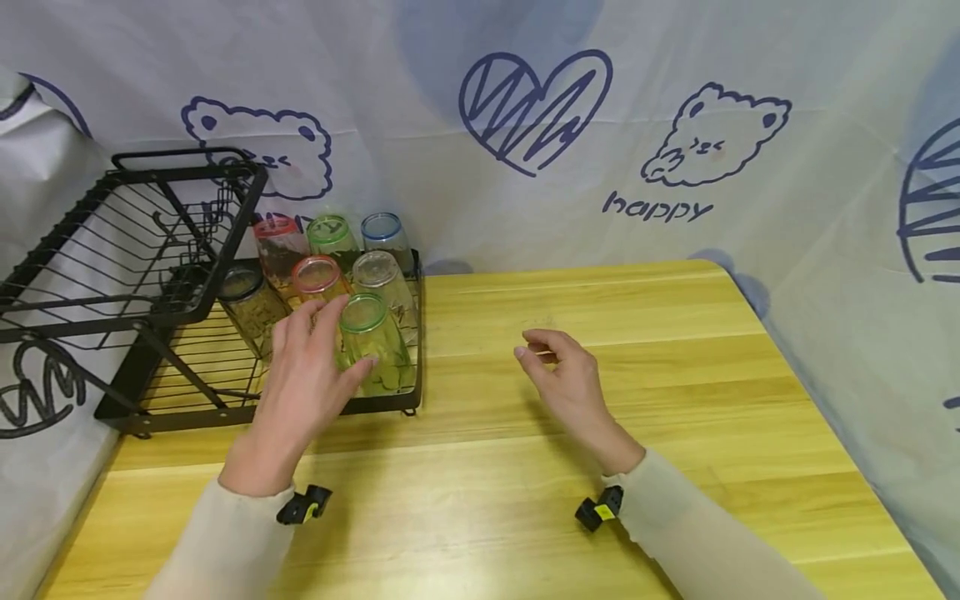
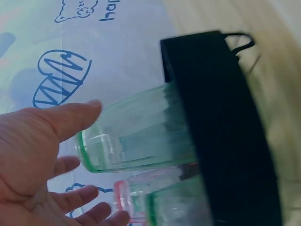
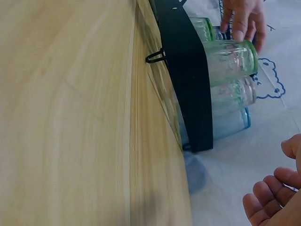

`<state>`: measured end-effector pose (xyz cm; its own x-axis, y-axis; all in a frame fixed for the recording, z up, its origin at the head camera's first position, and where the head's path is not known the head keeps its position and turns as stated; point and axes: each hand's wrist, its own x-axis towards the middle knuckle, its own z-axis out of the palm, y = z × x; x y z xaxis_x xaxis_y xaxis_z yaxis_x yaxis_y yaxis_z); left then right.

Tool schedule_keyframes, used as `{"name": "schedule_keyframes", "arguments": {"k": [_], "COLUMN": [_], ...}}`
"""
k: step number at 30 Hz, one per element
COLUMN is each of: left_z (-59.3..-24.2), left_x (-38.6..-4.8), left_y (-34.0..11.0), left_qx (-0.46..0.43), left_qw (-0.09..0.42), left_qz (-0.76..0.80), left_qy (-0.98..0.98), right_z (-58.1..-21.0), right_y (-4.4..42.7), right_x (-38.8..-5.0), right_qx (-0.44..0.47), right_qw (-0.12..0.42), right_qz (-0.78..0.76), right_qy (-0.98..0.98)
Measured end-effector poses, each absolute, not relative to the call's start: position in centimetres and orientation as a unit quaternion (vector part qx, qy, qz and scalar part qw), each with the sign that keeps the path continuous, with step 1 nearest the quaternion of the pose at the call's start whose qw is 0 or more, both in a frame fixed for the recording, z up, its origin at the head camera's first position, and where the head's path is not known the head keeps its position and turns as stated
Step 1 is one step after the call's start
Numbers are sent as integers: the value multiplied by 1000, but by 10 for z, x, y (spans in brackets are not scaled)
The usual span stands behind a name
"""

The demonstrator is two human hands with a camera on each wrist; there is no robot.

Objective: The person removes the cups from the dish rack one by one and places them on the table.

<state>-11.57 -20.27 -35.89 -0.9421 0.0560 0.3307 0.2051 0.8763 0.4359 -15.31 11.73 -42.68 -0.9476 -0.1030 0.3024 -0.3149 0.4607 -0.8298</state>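
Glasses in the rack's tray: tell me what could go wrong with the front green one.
The front green-rimmed glass might slip if lifted now: the left hand is spread around it, but firm contact isn't clear. It could also knock the clear-rimmed glass close behind, or the red-rimmed glass near the fingers. Its base might catch the tray's raised edge.

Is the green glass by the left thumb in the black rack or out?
In: the green glass stands inside the black rack, behind its front rim.

Plain off-white long sleeves [image 1: 225, 542]; small black wrist cameras [image 1: 295, 509], each with yellow patch [image 1: 604, 512]
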Motion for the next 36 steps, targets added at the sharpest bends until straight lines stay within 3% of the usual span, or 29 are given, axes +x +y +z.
{"name": "schedule_keyframes", "arguments": {"k": [6,19,36], "left_z": [-339,-324,-316], "left_x": [-135,-152,-158], "left_y": [-205,-197,-192], "left_qx": [-77,-80,-80], "left_qw": [72,-19,-40], "left_qz": [-207,-166,-151], "left_qy": [-973,-983,-984], "right_z": [-429,-436,-441], "right_y": [98,63,46], "right_x": [-162,-170,-177], "right_qx": [130,145,140], "right_qw": [77,49,31], "right_qz": [524,532,522], "right_qy": [-838,-833,-841]}}
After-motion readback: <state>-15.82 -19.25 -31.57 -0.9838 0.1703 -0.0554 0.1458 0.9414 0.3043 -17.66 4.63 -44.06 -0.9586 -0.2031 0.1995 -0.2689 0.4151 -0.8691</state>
